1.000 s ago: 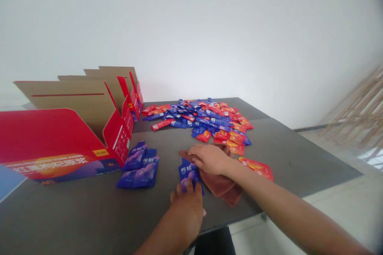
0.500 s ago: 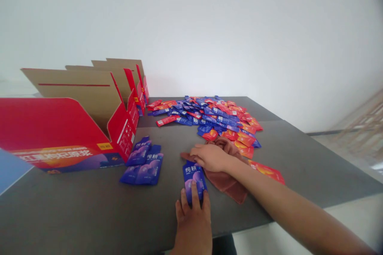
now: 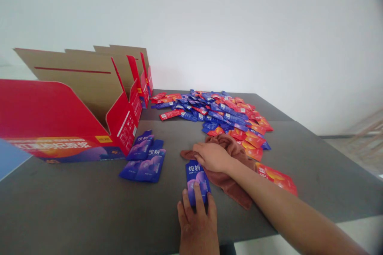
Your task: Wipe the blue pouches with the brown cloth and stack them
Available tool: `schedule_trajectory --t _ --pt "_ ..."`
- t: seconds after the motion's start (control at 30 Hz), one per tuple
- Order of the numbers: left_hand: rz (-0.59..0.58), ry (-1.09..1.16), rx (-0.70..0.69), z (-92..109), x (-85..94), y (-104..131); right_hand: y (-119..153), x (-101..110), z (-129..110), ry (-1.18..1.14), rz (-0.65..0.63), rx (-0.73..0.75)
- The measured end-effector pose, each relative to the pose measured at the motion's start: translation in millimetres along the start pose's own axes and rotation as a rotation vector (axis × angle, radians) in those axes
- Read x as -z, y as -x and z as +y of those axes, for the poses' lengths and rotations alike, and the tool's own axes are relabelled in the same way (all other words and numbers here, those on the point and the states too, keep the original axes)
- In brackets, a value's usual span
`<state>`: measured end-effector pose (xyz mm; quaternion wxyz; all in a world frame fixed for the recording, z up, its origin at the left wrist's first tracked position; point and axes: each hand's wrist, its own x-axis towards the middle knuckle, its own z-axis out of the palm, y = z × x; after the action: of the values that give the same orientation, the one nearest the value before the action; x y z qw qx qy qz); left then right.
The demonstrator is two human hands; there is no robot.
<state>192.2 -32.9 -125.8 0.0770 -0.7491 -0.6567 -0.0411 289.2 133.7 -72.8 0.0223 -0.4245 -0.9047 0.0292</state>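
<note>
Blue flat rectangular pouch (image 3: 194,174), white-lettered with purple fruit print, lies near centre on dark grey table (image 3: 89,207). Left hand (image 3: 197,219): fingers apart, flat on its near end. Right hand (image 3: 213,157): clamped on brown soft cloth (image 3: 229,189), obscuring its far end. Red cardboard carton (image 3: 50,107) stands left

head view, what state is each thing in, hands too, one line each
Front carton, upright, open
Cartons behind, upright, open
Blue pouch, lying flat, printed side up
Left hand, fingers spread on blue pouch
Brown cloth, bunched and creased
Right hand, curled over brown cloth
Blue pouches by front carton, flat, overlapping
Red pouch, flat, partly hidden
Pouch pile, heaped loosely
</note>
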Motion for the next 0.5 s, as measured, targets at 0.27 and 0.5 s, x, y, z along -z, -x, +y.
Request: schedule_trajectory --t 0.27,0.5 --pt "0.02 -0.007 0.004 4 -5.7 4 34 9 -25 -0.176 -0.066 0.284" --pt "0.004 0.01 0.032 6 -3.2 3 6 -1 -11 0.003 -0.045 -0.002"
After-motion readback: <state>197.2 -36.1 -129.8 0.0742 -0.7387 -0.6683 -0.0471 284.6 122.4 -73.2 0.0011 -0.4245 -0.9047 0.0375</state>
